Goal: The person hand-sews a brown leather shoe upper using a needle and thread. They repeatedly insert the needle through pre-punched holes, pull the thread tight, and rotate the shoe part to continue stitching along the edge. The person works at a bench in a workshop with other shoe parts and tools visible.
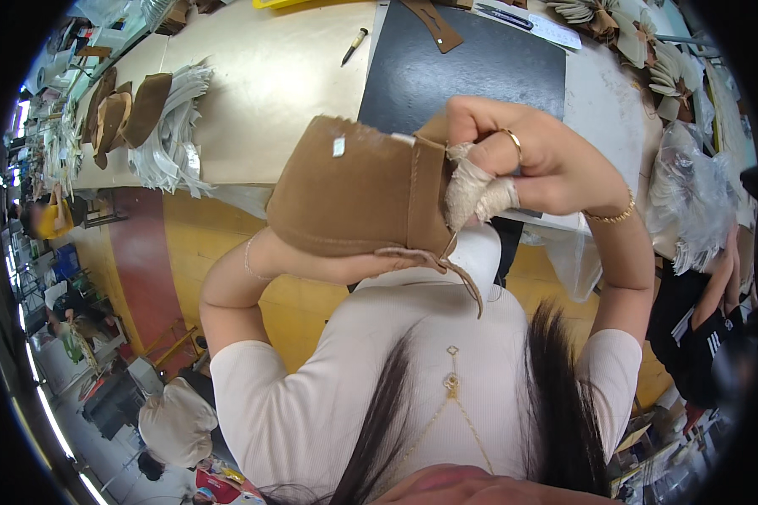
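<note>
A brown suede-like sewn piece (345, 194), which looks like a shoe upper, is held up in front of my chest, over the table's near edge. My left hand (328, 263) supports it from below; most of its fingers are hidden behind the piece. At the right end, beside a stitched seam, my right hand (556, 168) pinches the edge with bent fingers. Off-white wrapping (472, 189) covers some of its fingertips. A thin brown strip (467, 282) dangles from the lower edge. On the upper side sits a small pale tag (338, 147).
Beyond my hands, a dark mat (463, 76) lies on the table (253, 93), with a flat brown piece (434, 25) on it. A pen-like tool (354, 46) lies left of the mat. Bundled brown pieces (147, 109) stand at left, and a clear plastic bag (691, 185) at right.
</note>
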Motion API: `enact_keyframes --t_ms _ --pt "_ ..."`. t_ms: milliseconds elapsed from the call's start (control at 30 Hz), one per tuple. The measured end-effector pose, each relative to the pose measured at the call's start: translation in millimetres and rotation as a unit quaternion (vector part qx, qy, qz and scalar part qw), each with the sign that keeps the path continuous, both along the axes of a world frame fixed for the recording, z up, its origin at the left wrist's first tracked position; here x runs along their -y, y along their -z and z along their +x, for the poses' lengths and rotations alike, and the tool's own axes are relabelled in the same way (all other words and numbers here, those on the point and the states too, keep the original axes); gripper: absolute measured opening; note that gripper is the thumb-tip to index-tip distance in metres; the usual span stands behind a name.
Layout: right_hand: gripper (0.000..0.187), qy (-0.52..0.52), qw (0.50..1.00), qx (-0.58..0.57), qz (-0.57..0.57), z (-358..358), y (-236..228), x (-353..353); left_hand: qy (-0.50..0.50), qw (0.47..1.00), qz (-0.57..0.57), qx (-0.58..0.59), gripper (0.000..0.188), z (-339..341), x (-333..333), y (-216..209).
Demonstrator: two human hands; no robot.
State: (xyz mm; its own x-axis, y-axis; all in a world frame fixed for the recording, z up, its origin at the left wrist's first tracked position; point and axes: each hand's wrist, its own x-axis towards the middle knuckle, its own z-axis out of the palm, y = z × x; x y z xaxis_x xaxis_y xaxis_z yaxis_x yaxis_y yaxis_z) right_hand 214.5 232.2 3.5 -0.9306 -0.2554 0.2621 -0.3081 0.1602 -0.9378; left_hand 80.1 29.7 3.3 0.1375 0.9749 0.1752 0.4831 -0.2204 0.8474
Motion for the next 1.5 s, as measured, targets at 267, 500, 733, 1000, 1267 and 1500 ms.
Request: enact_keyframes --t_ms 267,500,733,1000,1267,1500 --pt "0.013 -0.028 0.995 0.061 -0.073 4.8 22.8 -8.0 -0.015 0.951 -0.215 0.223 0.025 5.2 -10.3 -6.8" --pt "0.012 -0.051 0.967 0.063 -0.241 6.2 48.1 4.9 -0.027 0.933 -0.229 0.277 0.05 11.2 -18.0 -0.1" --pt "0.012 0.019 0.984 0.089 -0.152 19.4 33.6 7.9 -0.04 0.948 -0.189 0.253 0.03 11.9 -11.6 4.8" --pt "0.016 0.1 0.994 0.043 -0.017 28.6 7.6 12.0 -0.061 0.939 -0.181 0.285 0.028 8.2 -7.1 6.7" --pt "0.019 0.144 0.987 -0.024 0.069 34.3 -5.5 22.1 -0.004 0.957 -0.119 0.265 0.082 -2.3 -2.3 14.2" --pt "0.02 0.119 0.986 -0.072 0.092 33.8 -7.4 21.2 -0.02 0.893 -0.159 0.42 0.068 1.0 0.7 22.8"
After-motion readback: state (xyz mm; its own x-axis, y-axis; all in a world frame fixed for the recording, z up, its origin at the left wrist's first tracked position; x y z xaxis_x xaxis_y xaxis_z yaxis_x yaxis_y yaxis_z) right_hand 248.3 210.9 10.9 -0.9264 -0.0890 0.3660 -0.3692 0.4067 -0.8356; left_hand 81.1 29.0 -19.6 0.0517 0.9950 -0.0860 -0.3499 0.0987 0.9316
